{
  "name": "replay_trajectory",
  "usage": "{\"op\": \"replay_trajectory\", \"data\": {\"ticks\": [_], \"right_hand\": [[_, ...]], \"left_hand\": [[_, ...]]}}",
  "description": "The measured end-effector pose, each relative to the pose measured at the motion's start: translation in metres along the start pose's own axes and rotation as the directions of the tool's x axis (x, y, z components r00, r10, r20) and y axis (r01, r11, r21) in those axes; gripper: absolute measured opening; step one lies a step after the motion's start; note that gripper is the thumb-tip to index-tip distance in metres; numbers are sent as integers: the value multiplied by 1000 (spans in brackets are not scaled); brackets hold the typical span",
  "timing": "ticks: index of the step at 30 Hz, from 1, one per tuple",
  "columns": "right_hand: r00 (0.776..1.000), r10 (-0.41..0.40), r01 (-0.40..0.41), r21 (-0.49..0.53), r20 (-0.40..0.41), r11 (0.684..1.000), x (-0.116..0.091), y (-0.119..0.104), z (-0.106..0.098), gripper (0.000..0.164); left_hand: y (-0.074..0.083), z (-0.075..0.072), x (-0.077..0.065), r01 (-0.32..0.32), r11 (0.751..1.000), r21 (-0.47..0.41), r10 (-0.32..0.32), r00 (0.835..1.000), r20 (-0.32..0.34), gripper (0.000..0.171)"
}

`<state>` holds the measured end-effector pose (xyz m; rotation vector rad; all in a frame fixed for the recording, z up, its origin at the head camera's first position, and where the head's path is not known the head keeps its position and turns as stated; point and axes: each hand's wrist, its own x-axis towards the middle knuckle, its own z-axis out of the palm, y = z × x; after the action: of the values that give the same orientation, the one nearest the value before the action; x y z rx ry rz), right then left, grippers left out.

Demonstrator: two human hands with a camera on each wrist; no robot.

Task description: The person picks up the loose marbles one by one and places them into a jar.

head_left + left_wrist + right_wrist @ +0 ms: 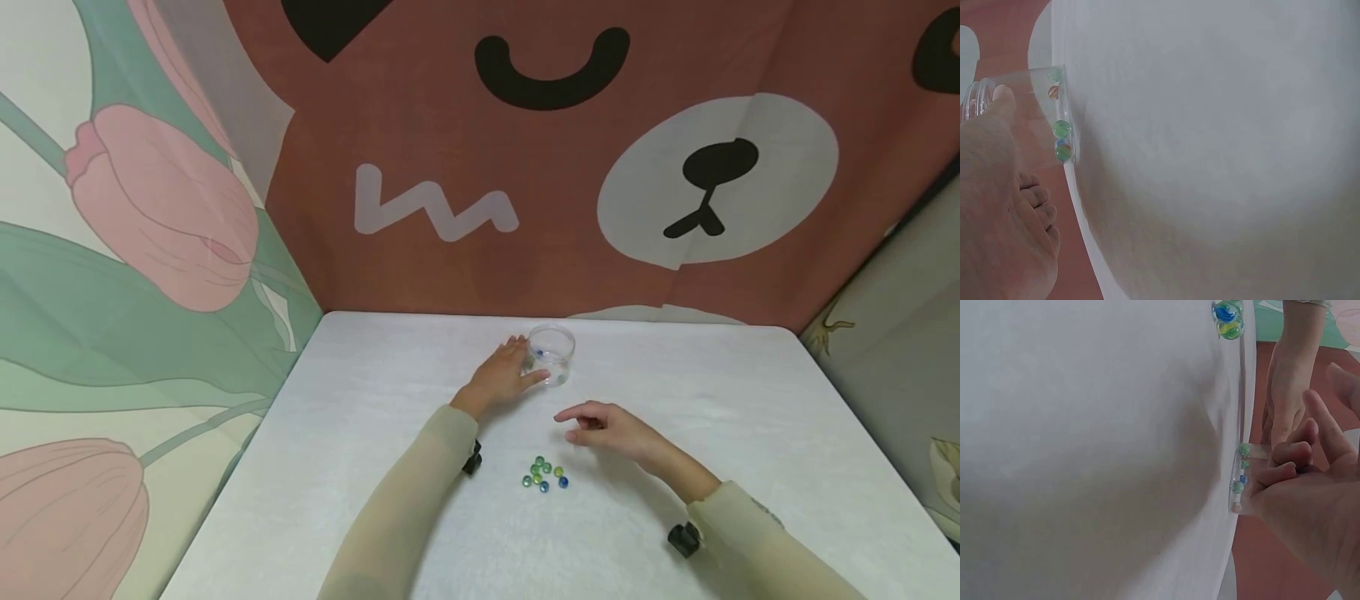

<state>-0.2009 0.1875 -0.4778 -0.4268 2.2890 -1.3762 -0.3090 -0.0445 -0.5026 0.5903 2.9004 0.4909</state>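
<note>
Head view: right hand [617,429], its fingers loose and empty, hovers beyond and right of green, yellow and blue glass marbles [547,468]; left hand [498,377] grips clear cylindrical jar [557,367].

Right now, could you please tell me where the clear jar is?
In the head view, the clear jar stands toward the back of the table, about mid-width, with the left hand at its left side and the loose marbles nearer the camera.
</note>
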Motion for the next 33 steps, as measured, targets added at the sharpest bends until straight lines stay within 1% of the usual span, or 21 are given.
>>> {"op": "replay_trajectory", "data": {"ticks": [3,5,10,13,18,21,25,28,33], "right_hand": [[998,-27,27,-5,54,1000,-2,4,-1,37],[996,-40,41,-10,75,999,-3,5,0,37],[992,-78,80,-8,102,997,-4,9,1,36],[986,-104,106,-11,131,994,-5,11,3,35],[965,-149,161,-39,215,986,-5,12,5,33],[952,-151,172,-56,268,984,-6,11,5,32],[935,-149,192,-107,321,976,-7,12,6,30],[924,-171,236,-156,343,959,-7,14,6,28],[911,-218,297,-189,349,936,-8,16,8,27]], "left_hand": [[0,1,0,7,1000,-3,-7,1000,0,91],[0,1,0,6,1000,-1,-6,1000,-2,91],[-1,1,1,-9,1000,9,9,1000,-8,91],[-1,2,2,-9,1000,12,9,1000,-5,91],[-2,3,2,-3,1000,11,3,1000,3,91],[-3,4,3,-8,1000,14,8,1000,0,91],[-3,3,3,-17,1000,17,18,1000,-5,91],[-2,3,2,-11,1000,14,11,1000,-1,91],[-1,2,2,-1,1000,13,1,1000,1,91]]}}
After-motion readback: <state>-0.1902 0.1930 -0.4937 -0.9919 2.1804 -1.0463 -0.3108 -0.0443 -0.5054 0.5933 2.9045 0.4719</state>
